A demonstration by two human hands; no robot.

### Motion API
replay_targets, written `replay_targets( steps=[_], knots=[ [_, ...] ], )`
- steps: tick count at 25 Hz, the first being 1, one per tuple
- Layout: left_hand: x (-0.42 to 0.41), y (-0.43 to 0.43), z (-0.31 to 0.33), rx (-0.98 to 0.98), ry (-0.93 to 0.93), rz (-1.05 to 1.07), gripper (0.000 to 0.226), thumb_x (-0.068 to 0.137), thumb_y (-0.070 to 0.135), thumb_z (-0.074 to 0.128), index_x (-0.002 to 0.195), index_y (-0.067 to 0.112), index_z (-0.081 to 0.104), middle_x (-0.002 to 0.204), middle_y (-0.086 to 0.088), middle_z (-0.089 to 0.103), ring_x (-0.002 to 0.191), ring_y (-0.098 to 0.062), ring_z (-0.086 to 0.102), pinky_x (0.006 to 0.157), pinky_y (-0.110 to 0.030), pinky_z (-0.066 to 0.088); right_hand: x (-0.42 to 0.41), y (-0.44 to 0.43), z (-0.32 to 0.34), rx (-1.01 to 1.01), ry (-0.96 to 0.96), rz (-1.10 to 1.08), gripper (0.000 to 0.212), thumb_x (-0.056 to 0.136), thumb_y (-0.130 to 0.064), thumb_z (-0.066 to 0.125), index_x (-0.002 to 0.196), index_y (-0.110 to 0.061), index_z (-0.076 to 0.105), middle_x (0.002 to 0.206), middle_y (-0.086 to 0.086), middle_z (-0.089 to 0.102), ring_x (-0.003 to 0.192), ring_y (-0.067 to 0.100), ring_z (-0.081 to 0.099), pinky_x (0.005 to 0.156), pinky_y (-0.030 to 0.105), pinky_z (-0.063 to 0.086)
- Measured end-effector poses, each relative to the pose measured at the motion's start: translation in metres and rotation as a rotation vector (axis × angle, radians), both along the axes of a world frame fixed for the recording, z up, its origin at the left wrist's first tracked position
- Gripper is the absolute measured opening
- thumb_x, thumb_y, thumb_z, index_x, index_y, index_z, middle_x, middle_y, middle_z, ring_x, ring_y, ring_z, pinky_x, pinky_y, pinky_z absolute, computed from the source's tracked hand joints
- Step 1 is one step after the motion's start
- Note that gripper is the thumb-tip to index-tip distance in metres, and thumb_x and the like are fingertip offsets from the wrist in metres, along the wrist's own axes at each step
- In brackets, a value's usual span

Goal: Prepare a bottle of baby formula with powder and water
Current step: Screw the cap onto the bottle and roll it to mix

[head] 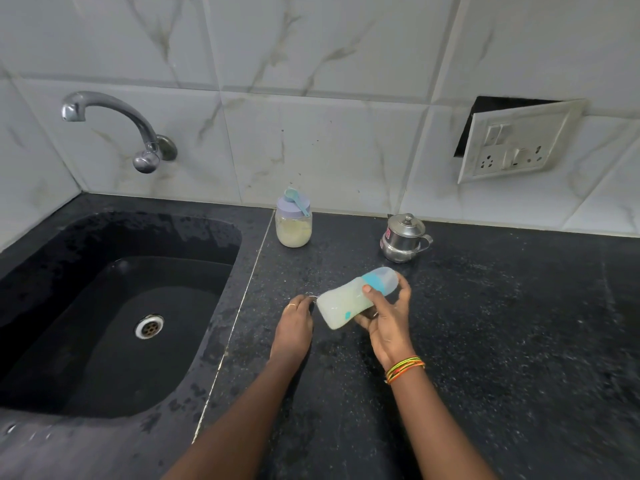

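Holding the baby bottle (356, 297) tilted almost flat above the black counter (485, 323), the right hand (386, 317) wraps its fingers around the middle, with the capped blue-collared end pointing away toward the steel pot (403, 239). The bottle holds pale milky liquid. The left hand (294, 322) is curled just beside the bottle's base, fingertips on something small and metallic that is too hidden to name. Behind the bottle stands the powder jar (293, 223) with a blue scoop (296, 200) lying on its lid; left of the bottle lies the sink (114, 306).
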State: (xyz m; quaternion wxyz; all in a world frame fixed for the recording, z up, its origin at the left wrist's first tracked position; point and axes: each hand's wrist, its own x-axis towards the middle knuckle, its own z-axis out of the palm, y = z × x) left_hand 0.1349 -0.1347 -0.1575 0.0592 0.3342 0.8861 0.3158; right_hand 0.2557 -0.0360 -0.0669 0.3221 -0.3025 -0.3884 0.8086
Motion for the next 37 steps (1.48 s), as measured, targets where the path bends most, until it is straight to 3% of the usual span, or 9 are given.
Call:
replay_targets(
  steps=[2,5,8,14,18,21,25,28,37],
  knots=[
    [0.0011,-0.0005,0.001,-0.003,0.003,0.001,0.038,0.095,0.006,0.039,0.133,0.007,0.046,0.138,-0.008,0.047,0.123,-0.022,0.047,0.105,-0.036,0.041,-0.0005,0.0013,-0.0004,-0.035,0.017,-0.017,0.059,0.085,0.0,0.061,0.129,-0.031,0.037,0.11,0.004,0.06,0.097,0.023,0.062,0.078,0.052,0.053],
    [-0.0006,-0.0005,-0.0006,-0.01,-0.004,0.007,0.039,0.095,0.007,0.04,0.134,0.007,0.045,0.14,-0.008,0.045,0.126,-0.022,0.044,0.107,-0.037,0.04,0.0015,0.0001,-0.0011,0.08,-0.061,0.048,0.061,0.082,0.003,0.064,0.127,-0.03,0.039,0.103,0.003,0.063,0.093,0.022,0.064,0.078,0.05,0.054],
    [0.001,-0.0002,0.0008,-0.01,-0.007,0.005,0.039,0.094,0.004,0.039,0.133,0.007,0.046,0.139,-0.008,0.046,0.125,-0.023,0.045,0.107,-0.036,0.039,0.0013,0.0013,0.0001,-0.023,-0.012,-0.054,0.054,0.086,-0.002,0.061,0.124,-0.033,0.038,0.107,0.001,0.059,0.094,0.019,0.062,0.074,0.048,0.054],
    [0.0004,0.0007,0.0007,-0.005,-0.006,0.012,0.039,0.095,0.004,0.039,0.132,0.007,0.047,0.137,-0.008,0.048,0.123,-0.023,0.047,0.105,-0.037,0.041,0.0005,0.0031,0.0012,-0.063,0.005,-0.051,0.052,0.087,-0.005,0.061,0.126,-0.03,0.038,0.111,0.005,0.059,0.094,0.021,0.063,0.069,0.045,0.057],
    [0.0004,-0.0003,0.0006,-0.006,-0.01,0.016,0.038,0.096,0.006,0.04,0.133,0.007,0.047,0.138,-0.008,0.047,0.124,-0.021,0.046,0.105,-0.036,0.04,0.0,0.002,-0.0008,0.045,-0.075,0.021,0.056,0.084,-0.001,0.064,0.124,-0.032,0.04,0.104,0.001,0.062,0.092,0.02,0.064,0.08,0.054,0.054],
    [0.001,0.0005,0.0027,-0.002,-0.011,0.011,0.039,0.095,0.004,0.039,0.133,0.007,0.046,0.139,-0.008,0.046,0.124,-0.022,0.046,0.107,-0.035,0.039,0.0006,0.0027,-0.0035,-0.054,-0.008,-0.044,0.055,0.085,-0.004,0.063,0.126,-0.032,0.038,0.111,0.003,0.06,0.098,0.022,0.062,0.073,0.048,0.056],
    [0.0005,0.0003,0.002,-0.018,-0.022,0.017,0.039,0.097,0.007,0.038,0.135,0.007,0.044,0.142,-0.007,0.044,0.128,-0.021,0.043,0.109,-0.035,0.037,0.0011,0.0027,-0.0046,0.064,-0.081,0.024,0.06,0.083,0.001,0.064,0.129,-0.028,0.038,0.1,0.001,0.064,0.092,0.021,0.064,0.079,0.054,0.053],
    [0.0015,0.0004,0.0036,-0.021,-0.008,0.014,0.04,0.096,0.005,0.038,0.135,0.007,0.044,0.142,-0.008,0.044,0.127,-0.022,0.044,0.109,-0.035,0.037,0.0014,0.0036,-0.0042,-0.026,-0.018,-0.044,0.056,0.086,-0.003,0.061,0.129,-0.029,0.036,0.104,0.001,0.061,0.091,0.019,0.063,0.071,0.047,0.056],
    [0.0013,-0.0017,0.0025,-0.026,-0.009,0.021,0.039,0.096,0.007,0.039,0.135,0.007,0.044,0.142,-0.007,0.043,0.128,-0.022,0.043,0.108,-0.035,0.037,0.0027,0.0009,-0.0016,0.061,-0.077,0.024,0.058,0.083,0.002,0.063,0.125,-0.031,0.039,0.098,0.0,0.065,0.091,0.02,0.064,0.08,0.053,0.052]
  ],
)
